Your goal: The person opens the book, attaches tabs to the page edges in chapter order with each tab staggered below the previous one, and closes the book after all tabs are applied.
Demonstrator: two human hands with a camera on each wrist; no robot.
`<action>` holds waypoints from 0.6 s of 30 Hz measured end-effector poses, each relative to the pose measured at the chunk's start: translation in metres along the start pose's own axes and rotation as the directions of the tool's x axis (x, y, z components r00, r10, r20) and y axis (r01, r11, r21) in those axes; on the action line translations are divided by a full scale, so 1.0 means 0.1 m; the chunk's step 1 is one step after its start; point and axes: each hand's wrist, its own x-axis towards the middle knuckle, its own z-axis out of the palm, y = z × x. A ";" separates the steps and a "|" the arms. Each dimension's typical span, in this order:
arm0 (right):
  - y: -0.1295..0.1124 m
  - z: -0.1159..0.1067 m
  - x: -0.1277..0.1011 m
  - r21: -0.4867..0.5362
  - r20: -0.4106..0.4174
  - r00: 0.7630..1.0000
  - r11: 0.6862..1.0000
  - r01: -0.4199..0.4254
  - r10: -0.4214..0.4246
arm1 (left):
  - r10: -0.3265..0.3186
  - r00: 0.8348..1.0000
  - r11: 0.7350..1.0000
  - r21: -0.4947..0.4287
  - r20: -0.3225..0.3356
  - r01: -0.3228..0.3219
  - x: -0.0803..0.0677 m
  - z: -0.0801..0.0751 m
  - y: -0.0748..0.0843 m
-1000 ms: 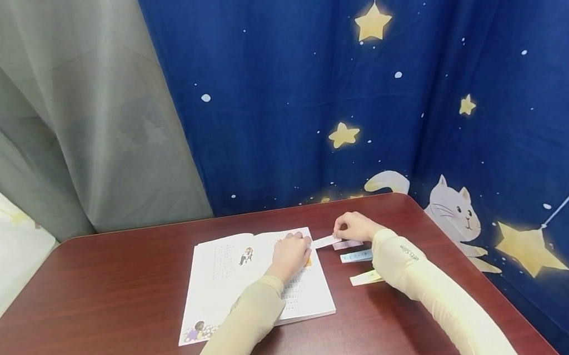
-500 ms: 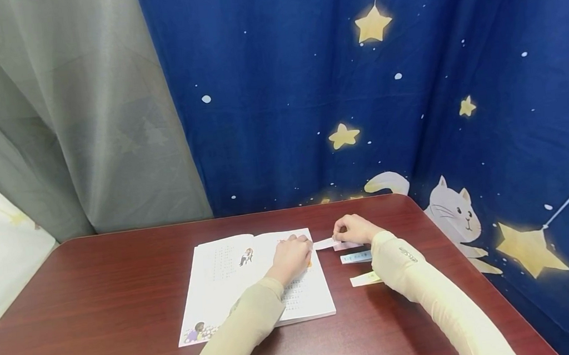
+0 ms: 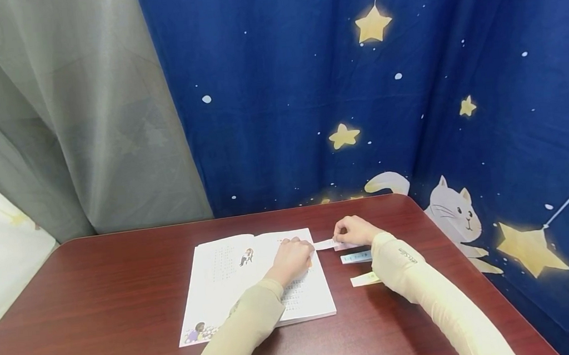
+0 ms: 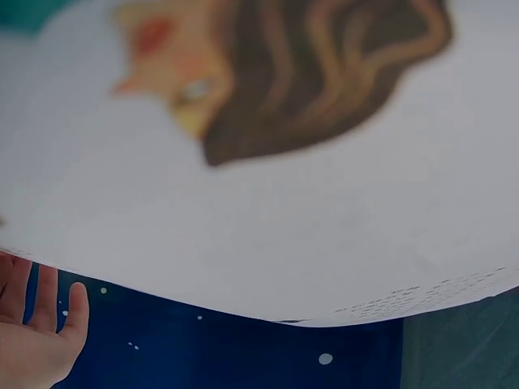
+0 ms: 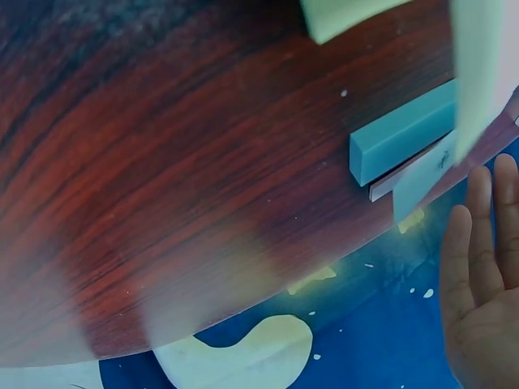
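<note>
Pinching a white strip (image 3: 324, 244) with the right hand (image 3: 356, 231), narrow grip, just by the open book (image 3: 208, 295), close to a blue strip (image 3: 355, 257) on the surface (image 3: 114, 302), resting the left hand (image 3: 291, 259) on the right page (image 3: 316, 303), can't tell about that grip tbh

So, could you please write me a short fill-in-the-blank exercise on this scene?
The hand resting on the open book is the ____ one.
The right hand pinches a ____ strip.
The blue strip lies between the pink strip and the ____ one.
The curtain printed with a cat is ____.
Missing words: left; white; yellow; blue.
</note>
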 end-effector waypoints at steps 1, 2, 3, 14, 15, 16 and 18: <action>0.00 0.00 0.00 0.000 -0.003 1.000 1.000 0.002 -0.002 | -0.002 1.000 1.000 -0.004 0.002 0.002 0.00 0.00 0.00; 0.01 0.01 0.00 0.000 -0.005 1.000 1.000 0.004 -0.004 | -0.003 1.000 1.000 -0.008 0.005 0.003 0.00 0.00 0.00; 0.01 0.01 -0.01 0.001 -0.006 1.000 1.000 0.009 -0.009 | -0.004 1.000 1.000 -0.014 0.006 0.004 0.00 -0.01 0.00; 0.01 0.03 -0.04 -0.018 -0.018 1.000 1.000 0.016 -0.016 | 0.030 0.999 0.998 -0.055 0.028 -0.028 -0.03 -0.03 -0.02; 0.00 0.03 -0.04 -0.021 -0.019 1.000 1.000 0.013 -0.013 | 0.032 0.999 0.998 -0.054 0.030 -0.030 -0.03 -0.03 -0.02; 0.00 0.02 -0.04 -0.021 -0.019 1.000 1.000 0.009 -0.009 | 0.032 0.999 0.998 -0.050 0.032 -0.031 -0.02 -0.03 -0.02; 0.00 0.02 -0.04 -0.027 -0.020 1.000 1.000 0.008 -0.008 | 0.035 0.999 0.999 -0.040 0.036 -0.034 -0.02 -0.04 -0.01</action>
